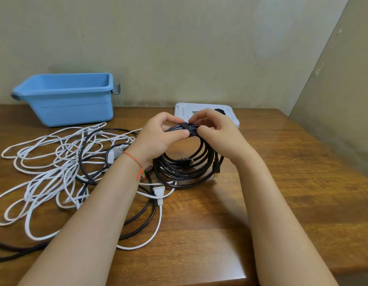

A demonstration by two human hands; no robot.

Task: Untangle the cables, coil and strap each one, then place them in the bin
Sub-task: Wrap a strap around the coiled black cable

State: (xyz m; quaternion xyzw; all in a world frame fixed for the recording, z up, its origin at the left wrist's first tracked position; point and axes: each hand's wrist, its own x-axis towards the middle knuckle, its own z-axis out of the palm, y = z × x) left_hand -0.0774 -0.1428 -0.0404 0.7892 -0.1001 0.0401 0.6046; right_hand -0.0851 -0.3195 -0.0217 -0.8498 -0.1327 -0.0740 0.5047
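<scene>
A coiled black cable stands upright on the wooden table, its lower loops resting on the surface. My left hand grips the top of the coil, thumb pressed on the bundle. My right hand pinches a black strap wrapped around the top of the same coil. A tangle of white cables and another black cable lies spread at the left. The blue bin sits at the back left against the wall.
A pale grey lid or tray with a dark item on it lies flat behind my hands. The wall runs along the table's back edge and angles in at the right. A thick black cord trails off the front left.
</scene>
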